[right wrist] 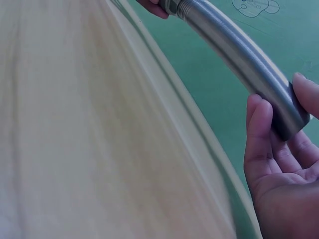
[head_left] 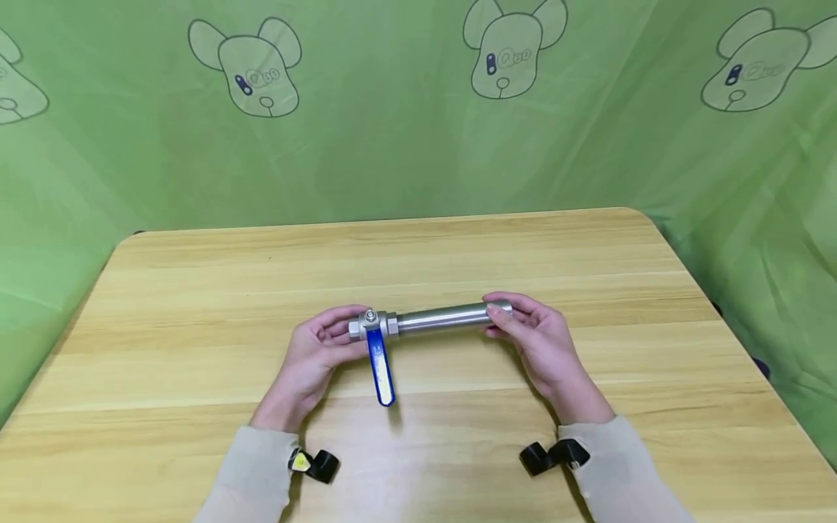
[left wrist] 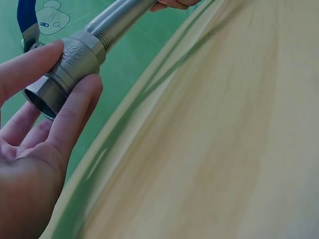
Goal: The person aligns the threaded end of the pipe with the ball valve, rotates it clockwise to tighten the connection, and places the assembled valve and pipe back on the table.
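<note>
A metal ball valve [head_left: 370, 325] with a blue lever handle [head_left: 381, 370] is joined to a straight steel pipe [head_left: 445, 317]. My left hand [head_left: 317, 356] grips the valve body at its open end, thumb on one side and fingers on the other. Screw threads show where the pipe enters the valve [left wrist: 75, 59] in the left wrist view. At the pipe's far end, my right hand [head_left: 539, 341] holds it between thumb and fingers. The joined piece lies nearly level across the two hands, its lever pointing toward me.
Beneath the hands is a wood-grain table [head_left: 418, 254] with rounded far corners. Green cloth [head_left: 392, 145] printed with bear-head outlines hangs behind and at the sides. A black wrist mount [head_left: 323, 465] sticks out from the left sleeve, and another mount [head_left: 536, 459] from the right.
</note>
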The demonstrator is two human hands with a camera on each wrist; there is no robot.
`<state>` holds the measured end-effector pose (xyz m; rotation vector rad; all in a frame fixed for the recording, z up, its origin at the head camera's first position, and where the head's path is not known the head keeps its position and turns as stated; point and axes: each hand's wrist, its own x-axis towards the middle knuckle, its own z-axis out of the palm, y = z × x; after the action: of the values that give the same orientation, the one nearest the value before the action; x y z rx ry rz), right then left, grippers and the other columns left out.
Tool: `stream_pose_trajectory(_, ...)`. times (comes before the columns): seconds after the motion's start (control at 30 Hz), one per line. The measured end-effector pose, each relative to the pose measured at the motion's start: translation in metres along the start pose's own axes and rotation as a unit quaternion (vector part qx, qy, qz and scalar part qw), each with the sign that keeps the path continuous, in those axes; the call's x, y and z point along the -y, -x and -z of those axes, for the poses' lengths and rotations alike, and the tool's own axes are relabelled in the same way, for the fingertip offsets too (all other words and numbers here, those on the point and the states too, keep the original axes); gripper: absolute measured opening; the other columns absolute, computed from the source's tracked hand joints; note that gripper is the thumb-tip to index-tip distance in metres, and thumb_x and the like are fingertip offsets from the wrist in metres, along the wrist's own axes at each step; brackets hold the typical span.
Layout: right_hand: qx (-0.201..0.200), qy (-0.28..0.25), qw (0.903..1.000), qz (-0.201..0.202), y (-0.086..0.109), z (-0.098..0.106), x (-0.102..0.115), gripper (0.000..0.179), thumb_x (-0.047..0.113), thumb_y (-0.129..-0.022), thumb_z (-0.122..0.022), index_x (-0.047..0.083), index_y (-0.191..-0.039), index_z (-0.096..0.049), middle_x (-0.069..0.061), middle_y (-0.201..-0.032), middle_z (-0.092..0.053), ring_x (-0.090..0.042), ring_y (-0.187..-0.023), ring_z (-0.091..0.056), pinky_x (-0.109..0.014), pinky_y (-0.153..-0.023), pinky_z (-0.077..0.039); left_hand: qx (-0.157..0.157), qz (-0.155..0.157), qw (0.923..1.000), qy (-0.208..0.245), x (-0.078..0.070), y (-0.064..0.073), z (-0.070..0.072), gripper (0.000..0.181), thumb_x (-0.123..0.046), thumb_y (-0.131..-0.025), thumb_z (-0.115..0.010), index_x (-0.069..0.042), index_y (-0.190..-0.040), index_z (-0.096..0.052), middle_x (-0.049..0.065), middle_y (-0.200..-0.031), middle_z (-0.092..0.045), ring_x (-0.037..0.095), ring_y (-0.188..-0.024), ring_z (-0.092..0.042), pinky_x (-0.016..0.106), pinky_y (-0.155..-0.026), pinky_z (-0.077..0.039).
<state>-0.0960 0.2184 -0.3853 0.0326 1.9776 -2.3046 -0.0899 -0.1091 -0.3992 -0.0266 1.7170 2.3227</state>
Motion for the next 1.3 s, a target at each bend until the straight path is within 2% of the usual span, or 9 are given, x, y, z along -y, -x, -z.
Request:
stream_pose_trajectory(0.27,-0.011,0.035,0.9993,-0.01,-0.0004,-0.0014,-0.0007,0.021,0.021,-0.108,-0.067,0.004,-0.119,-0.072,0.002,-0.099,-0.081,-0.011,-0.082,-0.078,-0.021,-0.079,-0.067,-0.006,0.009,0.9999,0.0,0.0009,0.0008,-0.0017,0.064,0.019,-0.088,-0.069,0.01,-0.148,-0.051,-0.001,-0.118,-0.081,0.012,-0.104,-0.079,0.028,-0.102,-0.065)
stream_pose_trajectory(0.4,0.021,0.024,0.9994,-0.008,0.0002,0.0014,-0.002,0.034,0.024,-0.111,-0.061,-0.004,-0.129,-0.068,0.001,-0.107,-0.079,-0.012,-0.088,-0.078,-0.022,-0.083,-0.067,-0.019,0.02,0.9996,0.012,0.0009,0.0009,-0.0015,0.063,0.018,-0.092,-0.067,0.01,-0.151,-0.049,0.0,-0.119,-0.081,0.011,-0.104,-0.078,0.026,-0.101,-0.064)
stream_pose_trajectory(0.57,0.071,-0.003,0.9974,-0.017,0.0014,0.0056,-0.001,0.046,0.007,-0.106,-0.065,-0.016,-0.145,-0.054,-0.001,-0.124,-0.077,-0.014,-0.102,-0.079,-0.026,-0.095,-0.067,-0.038,0.028,0.9984,0.03,0.0013,0.0004,-0.0007,0.062,0.016,-0.092,-0.067,0.007,-0.152,-0.05,-0.001,-0.117,-0.081,0.013,-0.104,-0.078,0.026,-0.1,-0.065)
stream_pose_trajectory(0.7,0.075,-0.011,0.9969,-0.02,0.0013,0.0071,0.0002,0.048,-0.001,-0.101,-0.07,-0.011,-0.146,-0.056,-0.002,-0.119,-0.079,-0.014,-0.102,-0.079,-0.027,-0.096,-0.067,-0.033,0.028,0.9987,0.027,0.0029,-0.0001,0.0001,0.063,0.016,-0.091,-0.069,0.007,-0.151,-0.051,0.001,-0.119,-0.08,0.014,-0.107,-0.078,0.027,-0.103,-0.064)
stream_pose_trajectory(0.87,0.067,-0.018,0.9976,0.001,0.001,0.0079,0.0,0.028,0.001,-0.103,-0.069,0.0,-0.13,-0.067,-0.004,-0.11,-0.082,-0.015,-0.093,-0.081,-0.026,-0.089,-0.069,-0.016,0.016,0.9996,0.018,0.0035,-0.0002,-0.0011,0.064,0.017,-0.088,-0.071,0.008,-0.149,-0.053,0.002,-0.121,-0.08,0.014,-0.109,-0.078,0.029,-0.106,-0.063)
stream_pose_trajectory(0.97,0.062,-0.003,0.9981,0.004,0.0006,0.0074,-0.0009,0.018,0.005,-0.105,-0.068,0.002,-0.123,-0.069,-0.005,-0.103,-0.083,-0.016,-0.088,-0.081,-0.027,-0.084,-0.07,-0.013,0.01,0.9997,0.017,0.0037,-0.0001,-0.0019,0.065,0.019,-0.086,-0.071,0.009,-0.148,-0.053,0.0,-0.119,-0.081,0.013,-0.108,-0.078,0.028,-0.106,-0.063)
stream_pose_trajectory(1.1,0.048,0.035,0.9982,-0.006,-0.0001,0.0053,-0.0017,0.015,0.014,-0.107,-0.068,0.005,-0.118,-0.069,-0.005,-0.095,-0.083,-0.015,-0.081,-0.081,-0.027,-0.076,-0.07,-0.011,0.002,0.9998,0.015,0.0044,0.0007,-0.0017,0.064,0.019,-0.086,-0.071,0.01,-0.147,-0.055,-0.001,-0.118,-0.081,0.013,-0.109,-0.078,0.028,-0.106,-0.063)
stream_pose_trajectory(1.17,0.039,0.054,0.9977,-0.01,-0.0002,0.0045,-0.0018,0.019,0.019,-0.108,-0.066,0.003,-0.119,-0.068,-0.005,-0.092,-0.084,-0.016,-0.079,-0.08,-0.028,-0.072,-0.069,-0.007,-0.001,0.9999,0.015,0.0046,0.0007,-0.0018,0.063,0.019,-0.085,-0.072,0.009,-0.145,-0.057,-0.001,-0.118,-0.081,0.013,-0.109,-0.078,0.028,-0.106,-0.063)
stream_pose_trajectory(1.3,0.036,0.117,0.9924,-0.011,-0.0001,0.0037,-0.001,0.04,0.03,-0.113,-0.058,-0.005,-0.131,-0.062,-0.003,-0.089,-0.082,-0.015,-0.078,-0.079,-0.028,-0.07,-0.069,-0.007,-0.005,0.9998,0.017,0.0059,-0.0001,-0.0027,0.061,0.018,-0.086,-0.072,0.008,-0.144,-0.058,-0.001,-0.118,-0.081,0.014,-0.111,-0.078,0.029,-0.105,-0.063)
